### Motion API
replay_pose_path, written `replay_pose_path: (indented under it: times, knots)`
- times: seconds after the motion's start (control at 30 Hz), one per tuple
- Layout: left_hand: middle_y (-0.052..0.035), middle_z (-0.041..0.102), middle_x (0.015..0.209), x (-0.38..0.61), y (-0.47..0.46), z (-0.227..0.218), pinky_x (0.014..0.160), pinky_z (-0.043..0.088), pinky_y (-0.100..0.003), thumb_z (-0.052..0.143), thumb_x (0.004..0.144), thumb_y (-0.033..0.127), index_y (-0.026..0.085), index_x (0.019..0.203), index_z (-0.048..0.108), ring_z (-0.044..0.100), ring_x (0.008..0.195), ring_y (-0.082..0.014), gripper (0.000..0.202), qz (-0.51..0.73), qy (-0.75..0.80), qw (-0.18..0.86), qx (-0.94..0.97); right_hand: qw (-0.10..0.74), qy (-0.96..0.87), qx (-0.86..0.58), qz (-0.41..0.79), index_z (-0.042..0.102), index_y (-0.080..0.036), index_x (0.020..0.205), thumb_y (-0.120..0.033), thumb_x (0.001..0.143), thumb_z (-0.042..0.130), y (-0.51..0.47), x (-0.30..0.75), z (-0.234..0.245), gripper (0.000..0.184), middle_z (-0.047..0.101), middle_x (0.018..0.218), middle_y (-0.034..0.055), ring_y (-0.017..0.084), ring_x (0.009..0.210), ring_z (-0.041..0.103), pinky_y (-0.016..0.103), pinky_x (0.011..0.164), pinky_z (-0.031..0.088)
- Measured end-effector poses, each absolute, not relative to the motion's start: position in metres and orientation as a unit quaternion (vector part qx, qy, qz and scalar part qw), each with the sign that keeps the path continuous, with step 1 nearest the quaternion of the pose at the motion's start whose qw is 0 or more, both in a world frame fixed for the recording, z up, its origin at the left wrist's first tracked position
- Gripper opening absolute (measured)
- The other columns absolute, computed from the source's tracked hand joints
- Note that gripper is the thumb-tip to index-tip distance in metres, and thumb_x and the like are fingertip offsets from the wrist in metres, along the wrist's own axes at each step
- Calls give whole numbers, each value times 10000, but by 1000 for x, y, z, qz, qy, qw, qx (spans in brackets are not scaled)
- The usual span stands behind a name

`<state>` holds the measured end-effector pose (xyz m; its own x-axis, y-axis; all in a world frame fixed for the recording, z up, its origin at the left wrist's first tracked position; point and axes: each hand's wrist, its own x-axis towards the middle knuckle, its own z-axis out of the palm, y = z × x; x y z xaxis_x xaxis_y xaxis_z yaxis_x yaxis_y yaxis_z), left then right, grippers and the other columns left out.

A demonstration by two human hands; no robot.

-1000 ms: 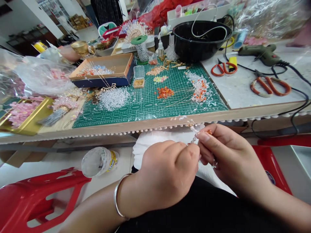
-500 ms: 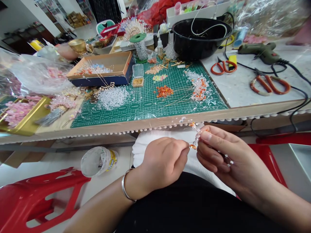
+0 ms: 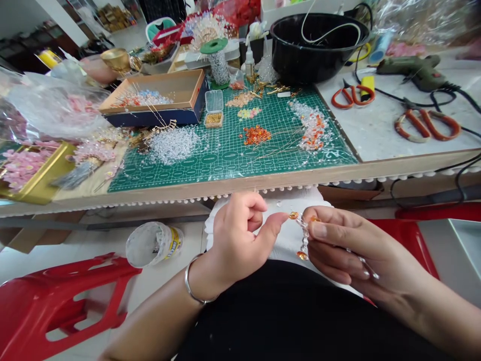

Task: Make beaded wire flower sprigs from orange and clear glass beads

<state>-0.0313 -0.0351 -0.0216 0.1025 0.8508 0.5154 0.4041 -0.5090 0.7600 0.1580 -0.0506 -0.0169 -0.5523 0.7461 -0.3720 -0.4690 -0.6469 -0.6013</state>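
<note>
Between the thumb and fingers of my right hand (image 3: 349, 240) is a beaded spray (image 3: 303, 234) of clear and orange beads on thin wire. One strand hangs down with an orange bead at its tip; more small clear beads show beneath my palm. My left hand (image 3: 244, 235), with a silver bangle at the wrist, has its thumb stretched toward another orange bead (image 3: 293, 215) and its fingers curled apart from the thumb. Whether the thumb touches that bead I cannot tell. Both hands are above my lap, in front of the table edge.
On the green cutting mat (image 3: 225, 160) lie clear beads (image 3: 175, 144), orange beads (image 3: 256, 134) and a mixed heap (image 3: 313, 128). Red-handled pliers (image 3: 427, 123), a glue gun (image 3: 411, 70) and a black basin (image 3: 315, 50) stand to the right. A red stool (image 3: 56, 291) is at lower left.
My left hand has opened, its thumb and fingers parting as it let go of the beaded strand, which now hangs lower. My right hand keeps its hold.
</note>
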Motion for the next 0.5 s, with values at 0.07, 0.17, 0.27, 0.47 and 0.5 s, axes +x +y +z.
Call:
replay_pose_path:
  times: [0.07, 0.17, 0.27, 0.47, 0.5]
  knots:
    - [128, 340, 576, -35, -35, -22, 447, 301, -173, 755, 827, 193, 220, 869, 454, 344, 438, -36, 304, 511, 426, 184, 723, 369, -227, -308, 847, 651, -201, 761, -295, 896, 722, -51, 158, -18, 179, 257, 387, -135, 19, 335, 148, 125, 361, 309]
    - [108, 362, 529, -41, -34, -23, 459, 302, -208, 729, 819, 130, 214, 729, 421, 349, 440, -54, 332, 492, 399, 139, 761, 392, -235, -315, 832, 671, -201, 764, -300, 893, 720, -51, 158, -19, 170, 248, 398, -128, 22, 348, 147, 123, 363, 291]
    - [58, 518, 554, -46, -35, -24, 488, 351, -239, 677, 859, 130, 199, 743, 505, 439, 474, -83, 219, 446, 384, 95, 803, 407, -238, -327, 819, 679, -202, 763, -317, 878, 738, -49, 159, -18, 173, 256, 400, -123, 20, 356, 141, 122, 371, 292]
    - [-97, 736, 985, -47, -46, -2, 837, 561, -309, 673, 893, 174, 146, 1056, 676, 702, 937, -201, 166, 386, 374, -23, 843, 401, -236, -338, 818, 687, -201, 771, -338, 878, 736, -48, 161, -18, 181, 232, 409, -125, 24, 367, 127, 124, 376, 297]
    - [-98, 741, 1017, -45, -48, 2, 872, 563, -317, 692, 879, 170, 149, 1070, 683, 704, 962, -207, 193, 383, 370, -56, 844, 399, -236, -337, 819, 684, -199, 762, -334, 886, 728, -49, 161, -17, 188, 234, 410, -123, 24, 368, 129, 122, 377, 298]
